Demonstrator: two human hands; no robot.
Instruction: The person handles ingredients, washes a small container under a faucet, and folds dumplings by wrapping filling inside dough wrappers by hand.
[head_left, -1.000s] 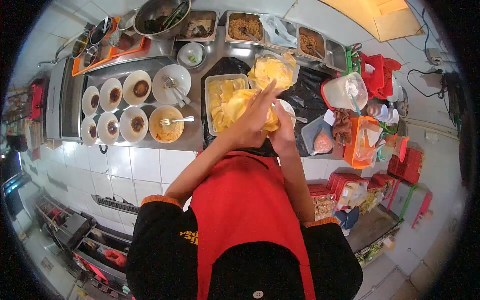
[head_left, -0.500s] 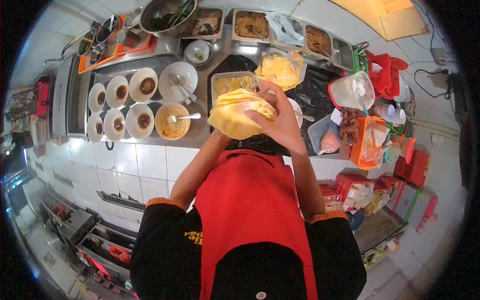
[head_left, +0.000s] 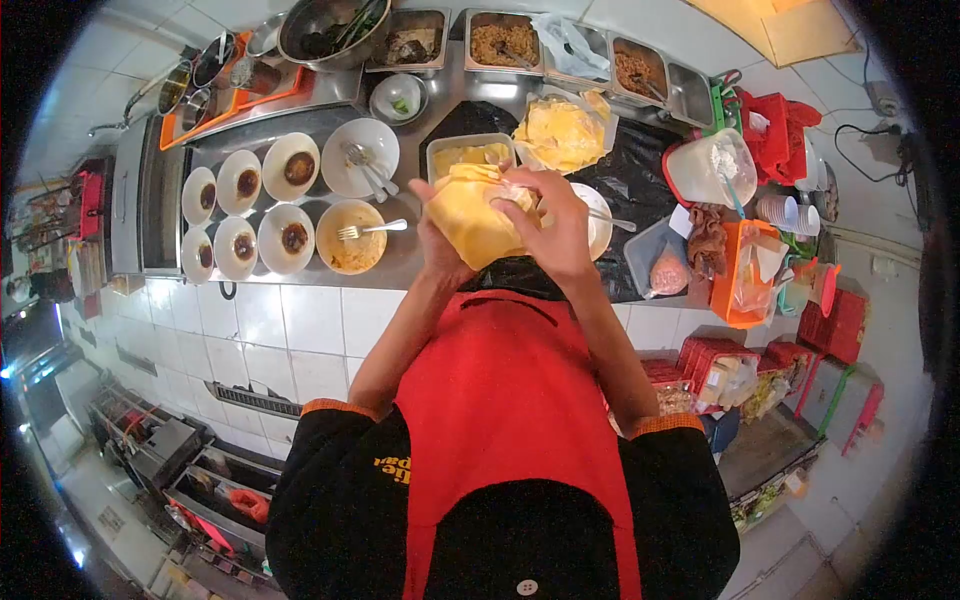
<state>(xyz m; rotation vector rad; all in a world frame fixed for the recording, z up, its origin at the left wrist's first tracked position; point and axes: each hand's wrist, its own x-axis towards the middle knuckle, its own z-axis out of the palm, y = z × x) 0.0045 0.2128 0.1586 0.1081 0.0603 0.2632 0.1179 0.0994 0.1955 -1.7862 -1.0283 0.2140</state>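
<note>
A stack of thin yellow wonton wrappers [head_left: 472, 218] is held up in front of my apron, over the counter's front edge. My left hand [head_left: 440, 240] supports the stack from the left and below, its thumb along the side and most fingers hidden. On the right, my right hand [head_left: 558, 220] grips the stack's edge with bent fingers and thumb. Just behind the stack sits a clear plastic container [head_left: 432, 160] with more yellow sheets in it. A second tray holds a loose pile of yellow wrappers [head_left: 562, 135]. Beside my right hand is a white bowl [head_left: 600, 236] with a spoon.
Several white bowls with dark sauce [head_left: 286, 240] stand in two rows at left. A bowl with a fork [head_left: 350, 262] and a bowl of spoons [head_left: 345, 145] are nearer. Metal food pans [head_left: 500, 66] line the back. A white tub [head_left: 690, 178] and orange basket [head_left: 735, 318] stand right.
The wrapper stack has turned and tilted between my hands, and its fanned upper layers look flatter. My left thumb now shows at its left side. My right hand has shifted slightly right and down.
</note>
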